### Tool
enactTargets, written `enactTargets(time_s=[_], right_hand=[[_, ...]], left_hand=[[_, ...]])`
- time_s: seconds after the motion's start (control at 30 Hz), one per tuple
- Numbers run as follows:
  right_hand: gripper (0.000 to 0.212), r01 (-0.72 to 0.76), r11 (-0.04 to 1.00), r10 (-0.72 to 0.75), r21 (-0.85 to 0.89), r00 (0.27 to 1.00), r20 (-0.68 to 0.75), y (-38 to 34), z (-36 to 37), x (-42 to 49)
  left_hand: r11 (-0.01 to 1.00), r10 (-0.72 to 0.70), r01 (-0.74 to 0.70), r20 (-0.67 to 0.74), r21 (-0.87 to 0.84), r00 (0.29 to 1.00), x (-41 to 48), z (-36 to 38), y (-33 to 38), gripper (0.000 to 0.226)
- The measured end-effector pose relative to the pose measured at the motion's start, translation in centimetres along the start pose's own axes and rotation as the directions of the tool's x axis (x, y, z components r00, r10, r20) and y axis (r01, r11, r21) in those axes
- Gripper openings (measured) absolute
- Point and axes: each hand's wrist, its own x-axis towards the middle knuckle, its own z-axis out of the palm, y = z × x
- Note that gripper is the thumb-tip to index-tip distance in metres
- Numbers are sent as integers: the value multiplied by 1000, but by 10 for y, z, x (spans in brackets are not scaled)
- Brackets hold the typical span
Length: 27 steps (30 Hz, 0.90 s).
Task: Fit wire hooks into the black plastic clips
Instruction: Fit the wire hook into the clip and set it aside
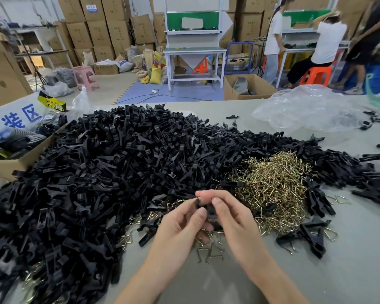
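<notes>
A small black plastic clip is held between both hands just above the table's near middle. My left hand grips it from the left with thumb and curled fingers. My right hand pinches it from the right and above. Whether a wire hook sits in this clip is hidden by my fingers. A big heap of black clips covers the table's left and centre. A mound of brass-coloured wire hooks lies to the right of my hands. Loose hooks lie under my wrists.
Several clips with hooks fitted lie at the right. A cardboard box stands at the table's left edge, crumpled clear plastic at the back right. Three people stand or sit at a workbench far right. Bare grey tabletop shows near right.
</notes>
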Motion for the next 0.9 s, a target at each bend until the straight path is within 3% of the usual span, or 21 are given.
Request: enactTargets(time_s=[0.1, 0.17, 0.37, 0.5, 0.73, 0.9], right_hand=[[27, -15, 997, 13, 77, 999, 36, 4, 5, -2], [26, -13, 997, 8, 76, 998, 67, 6, 9, -3], [21, 24, 1000, -24, -1, 992, -123, 4, 8, 0], [28, 0, 1000, 7, 31, 979, -203, 3, -4, 5], [32, -147, 987, 147, 64, 989, 15, 6, -3, 4], [32, -142, 988, 141, 59, 990, 32, 2, -2, 3]], left_hand=[[987, -22, 4, -114, -160, 993, 2, 3, 0, 17], [972, -43, 3, -166, -237, 985, 4, 3, -1, 24], [996, 29, -42, -164, -75, 986, 1, 6, -2, 24], [997, 32, -46, -210, -63, 977, 2, 1, 0, 40], [998, 58, -52, -261, 31, 964, 2, -4, 0, 37], [994, 89, -68, -281, 85, 956, -2, -3, 5, 17]])
